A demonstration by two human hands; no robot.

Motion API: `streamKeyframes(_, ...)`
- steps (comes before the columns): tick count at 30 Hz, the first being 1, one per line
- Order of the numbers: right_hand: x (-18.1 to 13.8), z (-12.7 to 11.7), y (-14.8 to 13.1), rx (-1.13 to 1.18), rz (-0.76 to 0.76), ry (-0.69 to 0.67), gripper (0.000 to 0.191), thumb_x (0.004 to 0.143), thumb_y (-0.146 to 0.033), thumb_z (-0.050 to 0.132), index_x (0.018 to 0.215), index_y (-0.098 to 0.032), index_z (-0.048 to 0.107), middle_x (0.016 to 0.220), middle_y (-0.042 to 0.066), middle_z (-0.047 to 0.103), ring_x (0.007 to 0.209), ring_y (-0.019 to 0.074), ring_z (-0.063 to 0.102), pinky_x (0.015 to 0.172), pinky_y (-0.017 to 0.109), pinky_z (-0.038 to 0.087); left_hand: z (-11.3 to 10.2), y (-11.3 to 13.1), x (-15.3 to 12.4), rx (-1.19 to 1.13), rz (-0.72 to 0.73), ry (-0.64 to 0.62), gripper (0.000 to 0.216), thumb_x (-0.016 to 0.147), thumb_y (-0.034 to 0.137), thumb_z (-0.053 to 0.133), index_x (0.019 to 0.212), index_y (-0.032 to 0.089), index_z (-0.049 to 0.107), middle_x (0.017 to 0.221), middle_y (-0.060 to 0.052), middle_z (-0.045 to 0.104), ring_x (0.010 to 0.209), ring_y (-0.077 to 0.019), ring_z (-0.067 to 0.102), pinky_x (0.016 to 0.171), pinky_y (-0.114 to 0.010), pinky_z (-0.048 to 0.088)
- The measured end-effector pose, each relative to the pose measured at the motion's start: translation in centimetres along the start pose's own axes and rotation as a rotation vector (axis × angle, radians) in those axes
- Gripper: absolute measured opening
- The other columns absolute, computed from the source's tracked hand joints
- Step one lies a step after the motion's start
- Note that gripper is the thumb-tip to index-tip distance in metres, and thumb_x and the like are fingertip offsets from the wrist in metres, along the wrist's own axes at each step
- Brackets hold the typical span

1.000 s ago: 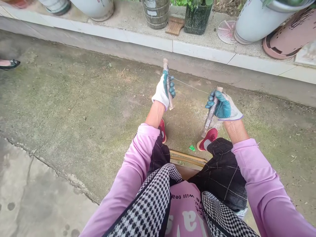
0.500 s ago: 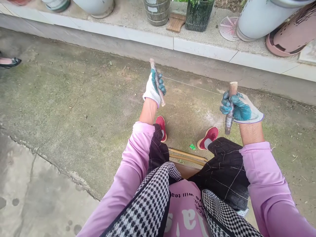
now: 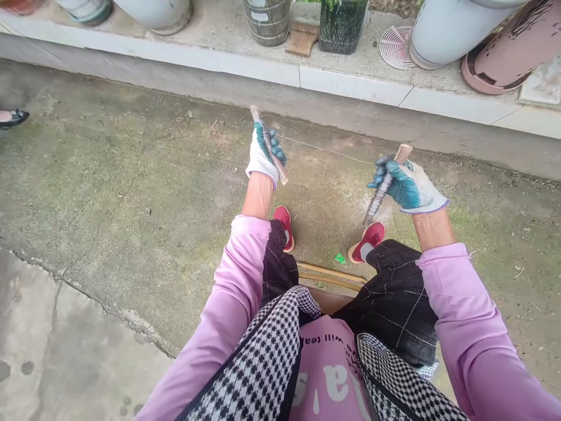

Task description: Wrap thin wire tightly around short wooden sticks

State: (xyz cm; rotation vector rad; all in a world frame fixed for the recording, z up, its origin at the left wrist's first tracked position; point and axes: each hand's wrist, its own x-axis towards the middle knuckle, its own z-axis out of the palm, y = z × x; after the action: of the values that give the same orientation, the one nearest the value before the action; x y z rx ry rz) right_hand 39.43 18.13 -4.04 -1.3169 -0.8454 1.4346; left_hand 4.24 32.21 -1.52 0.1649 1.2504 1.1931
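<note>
My left hand (image 3: 265, 149), in a white glove with a teal coated palm, is closed around a wooden stick (image 3: 283, 174) wound with thin silvery wire or string. A second wound stick (image 3: 380, 193), thicker and with a pale cut end, is gripped in my gloved right hand (image 3: 407, 184); it tilts, its top leaning right. A thin strand (image 3: 326, 148) runs through the air between the two sticks, sagging slightly. Both hands are held out over the concrete ground, well apart from each other.
A tiled ledge (image 3: 258, 68) crosses the far side, bearing several plant pots, a brown wooden block (image 3: 302, 38) and a pink round grid (image 3: 395, 47). My red shoes (image 3: 284, 225) stand below my hands, near a green scrap (image 3: 339, 258). Another person's black shoe (image 3: 15, 118) shows at far left.
My right hand has moved left and turned, tilting its stick further. My left hand has shifted slightly left. The strand, nearly straight before, now sags a little.
</note>
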Motion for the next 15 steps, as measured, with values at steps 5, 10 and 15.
streamKeyframes(5,0.8,0.4,0.2,-0.05,0.105,0.172,0.053,0.076,-0.045,0.118,0.094,-0.03,0.071,0.072,-0.005,0.069,0.055,0.0144,0.061,0.046,0.028,0.066,-0.2,0.6,-0.5,-0.067,-0.02,0.013,0.052,0.131,0.078,0.059,0.13,0.027,0.072,0.069,0.008,0.055,0.046,-0.0103,0.053,0.053,-0.022,0.053)
streamKeyframes(10,1.5,-0.3,-0.1,-0.014,0.113,0.229,0.06,0.085,-0.061,0.115,0.094,-0.032,0.063,0.077,-0.003,0.071,0.062,0.0192,0.071,0.057,0.034,0.074,0.5,0.6,-1.0,-0.02,-0.053,-0.009,0.07,0.118,0.098,0.066,0.132,0.03,0.076,0.073,0.002,0.064,0.057,-0.0199,0.073,0.055,-0.029,0.06)
streamKeyframes(15,0.9,-0.9,0.0,0.014,0.075,0.173,0.071,0.075,-0.065,0.121,0.091,-0.032,0.06,0.081,-0.002,0.068,0.068,0.0191,0.068,0.057,0.032,0.068,0.0,0.7,-0.4,-0.043,-0.007,-0.012,0.063,0.128,0.089,0.058,0.115,0.028,0.071,0.066,0.007,0.05,0.053,-0.0122,0.055,0.051,-0.022,0.042)
